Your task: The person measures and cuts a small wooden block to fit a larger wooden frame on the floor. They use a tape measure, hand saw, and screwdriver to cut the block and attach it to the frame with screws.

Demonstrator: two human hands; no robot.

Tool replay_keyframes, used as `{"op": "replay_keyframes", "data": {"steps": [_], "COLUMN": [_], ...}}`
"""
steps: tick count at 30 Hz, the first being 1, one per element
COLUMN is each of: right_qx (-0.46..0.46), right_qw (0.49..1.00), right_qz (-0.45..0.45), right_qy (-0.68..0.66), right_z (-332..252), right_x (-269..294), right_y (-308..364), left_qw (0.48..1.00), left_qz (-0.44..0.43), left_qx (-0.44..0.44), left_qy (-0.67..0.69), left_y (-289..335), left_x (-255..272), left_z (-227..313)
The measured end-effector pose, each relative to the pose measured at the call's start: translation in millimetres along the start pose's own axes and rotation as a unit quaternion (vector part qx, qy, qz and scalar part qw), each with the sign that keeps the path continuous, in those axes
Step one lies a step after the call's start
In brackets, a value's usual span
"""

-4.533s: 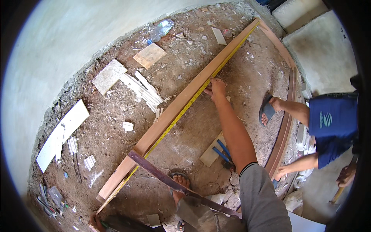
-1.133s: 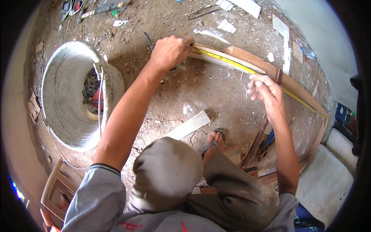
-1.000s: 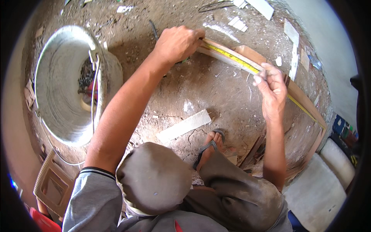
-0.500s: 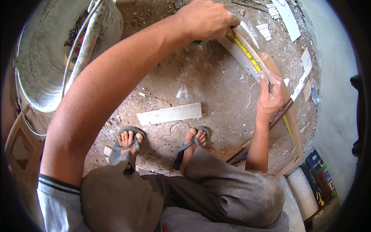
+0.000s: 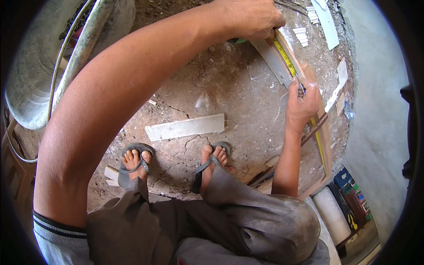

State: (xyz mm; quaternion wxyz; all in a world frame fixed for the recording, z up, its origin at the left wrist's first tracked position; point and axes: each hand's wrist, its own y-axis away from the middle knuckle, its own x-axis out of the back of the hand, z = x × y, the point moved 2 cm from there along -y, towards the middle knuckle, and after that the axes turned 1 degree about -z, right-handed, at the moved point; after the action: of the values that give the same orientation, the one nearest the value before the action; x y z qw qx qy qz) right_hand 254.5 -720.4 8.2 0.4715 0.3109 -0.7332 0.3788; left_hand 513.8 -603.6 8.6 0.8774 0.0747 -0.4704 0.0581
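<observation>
My left hand (image 5: 256,20) is closed at the far end of a long wooden strip (image 5: 329,132), where a tape measure's yellow blade (image 5: 284,55) comes out from under it. The hand itself hides most of its grip. A bit of green shows beneath it. Along the strip the blade runs toward me, passing under my right hand (image 5: 304,101). That hand is closed in a pinch around a thin, dark pen-like tool (image 5: 302,86), its point close to the blade's edge. A flat pale board (image 5: 270,62) lies beside the strip.
A large grey tub (image 5: 31,84) with a wire handle stands at the left. A pale offcut (image 5: 185,127) lies on the dirt floor before my sandalled feet. White scraps (image 5: 326,24) lie near the wall (image 5: 375,110) at right. A white roll (image 5: 332,214) sits at lower right.
My right hand's fingers have curled in more, and the thin tool now shows at the blade. My left hand stays at the strip's far end. The whole view has shifted slightly.
</observation>
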Motion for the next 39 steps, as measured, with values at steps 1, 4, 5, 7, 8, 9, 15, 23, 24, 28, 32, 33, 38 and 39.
{"op": "replay_keyframes", "data": {"steps": [1,4,5,7,8,9,15,23,24,28,32,33,38,39], "right_qx": [0.005,0.025,0.035,0.041,0.038,0.034,0.011,0.034,0.03,0.03,0.047,0.053,0.109,0.106], "right_qw": [1.0,0.998,0.998,0.998,0.998,0.998,0.999,0.998,0.997,0.998,0.996,0.995,0.992,0.992], "right_qz": [0.003,0.008,0.019,0.036,0.042,0.039,0.046,0.032,0.024,0.019,0.017,0.018,0.055,0.062], "right_qy": [0.02,0.054,0.048,0.036,0.03,0.026,0.002,0.049,0.063,0.051,0.077,0.08,0.036,0.035], "right_z": [0.2,1.1,1.2,1.8,2.2,2.8,5.7,-6.0,-8.4,-17.7,-23.6,-24.2,-24.0,-23.0], "right_x": [-0.5,-2.7,-2.9,-3.8,-4.5,-5.1,-6.5,-0.9,-0.6,-1.3,-5.0,-6.0,-11.3,-12.3], "right_y": [-0.3,-1.5,-1.7,-1.9,-1.7,-1.4,1.0,-7.4,-8.5,-11.5,-14.6,-15.7,-20.7,-21.1], "left_qw": [1.0,1.0,1.0,1.0,1.0,1.0,0.998,0.996,0.994,0.995,0.996,0.997,0.999,0.999], "left_qz": [-0.001,0.003,0.006,0.009,0.009,0.01,0.058,0.071,0.087,0.087,0.075,0.065,0.039,0.033], "left_qx": [0.004,0.011,0.01,0.011,0.012,0.014,-0.029,-0.051,-0.056,-0.038,-0.035,-0.032,-0.004,-0.008], "left_qy": [0.002,-0.001,-0.005,-0.011,-0.013,-0.013,0.004,0.022,0.02,0.017,0.033,0.034,0.014,0.009], "left_y": [-0.2,-1.2,-1.3,-0.5,0.1,0.7,5.5,2.9,3.0,5.4,10.1,8.8,2.4,1.3], "left_x": [-0.3,-1.2,-1.2,-0.9,-0.6,-0.4,0.6,-4.2,-4.9,-7.7,-4.0,-2.9,-3.2,-3.0], "left_z": [0.0,0.5,1.0,1.4,1.4,1.4,-0.5,-7.1,-6.7,-6.0,-6.9,-5.9,-0.7,-1.0]}}
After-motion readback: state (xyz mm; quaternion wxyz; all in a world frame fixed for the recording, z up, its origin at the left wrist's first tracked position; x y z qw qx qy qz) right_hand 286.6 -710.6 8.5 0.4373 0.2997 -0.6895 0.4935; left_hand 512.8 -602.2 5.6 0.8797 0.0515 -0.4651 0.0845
